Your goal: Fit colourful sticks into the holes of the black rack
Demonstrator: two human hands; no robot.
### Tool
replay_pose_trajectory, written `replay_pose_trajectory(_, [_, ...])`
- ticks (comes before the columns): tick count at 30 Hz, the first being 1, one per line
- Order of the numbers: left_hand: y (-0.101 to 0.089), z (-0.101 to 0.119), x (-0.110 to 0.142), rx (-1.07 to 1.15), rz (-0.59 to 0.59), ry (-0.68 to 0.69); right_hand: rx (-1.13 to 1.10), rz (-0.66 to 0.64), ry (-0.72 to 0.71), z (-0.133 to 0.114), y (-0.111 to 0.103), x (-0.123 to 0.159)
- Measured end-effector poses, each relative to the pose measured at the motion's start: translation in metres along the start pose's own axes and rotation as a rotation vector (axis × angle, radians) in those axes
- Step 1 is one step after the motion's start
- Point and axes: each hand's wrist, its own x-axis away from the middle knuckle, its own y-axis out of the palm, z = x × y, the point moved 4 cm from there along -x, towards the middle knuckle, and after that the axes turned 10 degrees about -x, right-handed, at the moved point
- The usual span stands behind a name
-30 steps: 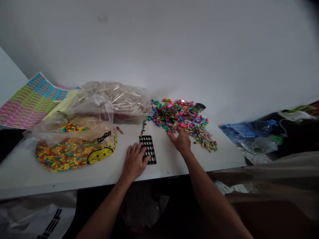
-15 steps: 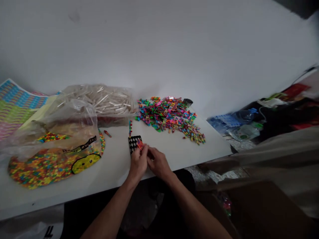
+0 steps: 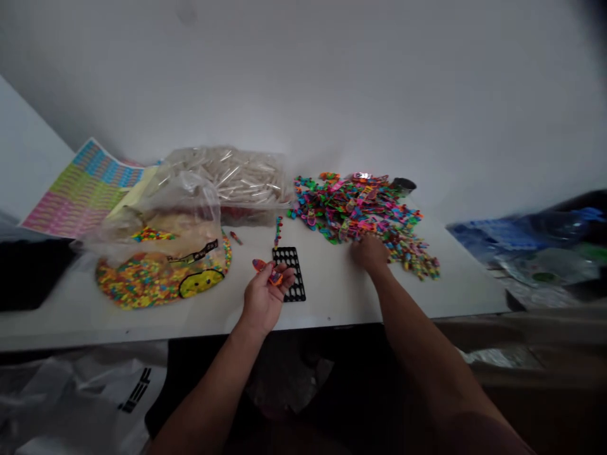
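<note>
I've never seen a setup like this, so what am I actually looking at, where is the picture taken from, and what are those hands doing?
There's no machine here, just a person working with two bare hands. All the pictures come from one camera worn on the person's head, looking forward and down, so those arms are the wearer's own. The left hand is palm up, holding a small orange and pink piece. The right hand rests at the edge of a pile of multicoloured pieces. On the white table are also a black perforated grid, a clear bag of pale sticks, a smiley-printed bag of small coloured pieces and a patterned sheet.
</note>
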Motion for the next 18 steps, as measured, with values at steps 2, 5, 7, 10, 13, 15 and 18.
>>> replay_pose_trajectory(2, [-0.005, 0.002, -0.002, 0.024, 0.021, -0.015, -0.003, -0.02, 0.037, 0.004, -0.002, 0.009])
replay_pose_trajectory(5, [-0.012, 0.006, -0.004, 0.048, 0.027, 0.006, -0.097, -0.062, 0.004, 0.005, -0.01, 0.039])
replay_pose_trajectory(7, [-0.012, 0.008, -0.003, 0.067, 0.026, 0.02, -0.356, -0.114, -0.121, -0.008, -0.012, 0.078])
replay_pose_trajectory(10, [-0.008, 0.008, 0.001, 0.114, 0.062, 0.009, -0.793, -0.166, -0.393, -0.045, -0.012, 0.161])
replay_pose_trajectory(13, [-0.003, 0.009, 0.006, 0.132, 0.078, 0.014, -0.909, -0.206, -0.52, -0.081, -0.004, 0.234])
replay_pose_trajectory(15, [-0.001, 0.009, 0.009, 0.128, 0.064, 0.032, -0.955, -0.255, -0.547, -0.097, 0.002, 0.261])
replay_pose_trajectory(18, [-0.003, 0.008, 0.012, 0.108, 0.018, 0.067, -0.991, -0.284, -0.53, -0.104, 0.007, 0.271])
